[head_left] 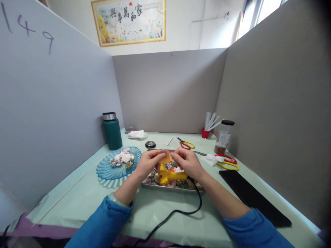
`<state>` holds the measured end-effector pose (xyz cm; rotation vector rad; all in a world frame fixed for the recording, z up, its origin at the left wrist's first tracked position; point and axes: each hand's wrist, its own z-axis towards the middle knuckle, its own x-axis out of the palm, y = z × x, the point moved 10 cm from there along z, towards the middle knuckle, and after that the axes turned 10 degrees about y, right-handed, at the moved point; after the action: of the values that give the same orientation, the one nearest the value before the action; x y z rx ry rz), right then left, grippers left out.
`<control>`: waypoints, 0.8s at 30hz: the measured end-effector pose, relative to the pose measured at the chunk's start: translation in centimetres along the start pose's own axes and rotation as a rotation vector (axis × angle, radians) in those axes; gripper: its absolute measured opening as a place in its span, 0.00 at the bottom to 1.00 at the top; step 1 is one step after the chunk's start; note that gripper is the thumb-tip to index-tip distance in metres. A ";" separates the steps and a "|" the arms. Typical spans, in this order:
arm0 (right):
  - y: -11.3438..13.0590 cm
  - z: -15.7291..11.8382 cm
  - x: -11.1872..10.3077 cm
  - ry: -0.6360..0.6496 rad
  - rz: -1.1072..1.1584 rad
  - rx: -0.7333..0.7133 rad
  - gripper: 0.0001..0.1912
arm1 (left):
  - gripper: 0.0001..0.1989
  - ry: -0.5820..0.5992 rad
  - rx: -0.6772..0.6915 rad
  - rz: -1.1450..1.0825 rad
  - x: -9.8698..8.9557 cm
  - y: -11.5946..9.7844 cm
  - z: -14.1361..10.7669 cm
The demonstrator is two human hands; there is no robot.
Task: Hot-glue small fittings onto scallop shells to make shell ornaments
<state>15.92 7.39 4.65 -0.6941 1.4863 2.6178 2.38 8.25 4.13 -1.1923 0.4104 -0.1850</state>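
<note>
Above a metal tray (172,188) of shells and small pieces, my left hand (150,161) and my right hand (186,160) are close together, fingertips pinched. Small bits show at the left fingertips, too small to name. What the right fingertips hold cannot be made out. An orange piece (166,157) shows between and behind the fingers. Below the hands, a yellow glue gun (172,175) with a black cord lies across the tray.
Left of the tray is a blue glass plate (102,168) with shells, behind it a green bottle (112,134). At the right are scissors (228,162), a crumpled tissue (212,159), a jar (224,137) and a black slab (254,198). More scissors (186,144) lie behind.
</note>
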 end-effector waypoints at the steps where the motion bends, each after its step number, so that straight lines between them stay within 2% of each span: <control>1: 0.0 0.0 0.0 -0.001 -0.006 0.000 0.17 | 0.16 -0.001 0.000 -0.002 0.0 0.0 0.0; 16: 0.7 -0.2 -0.1 -0.020 -0.061 -0.001 0.19 | 0.16 0.016 -0.007 -0.013 0.0 0.4 0.0; 24: 0.3 -0.1 0.4 0.009 0.066 0.005 0.14 | 0.17 -0.001 0.005 -0.091 -0.1 0.2 -0.1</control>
<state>15.53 7.06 4.62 -0.6690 1.5435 2.6612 2.21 8.32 3.95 -1.2069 0.3549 -0.2635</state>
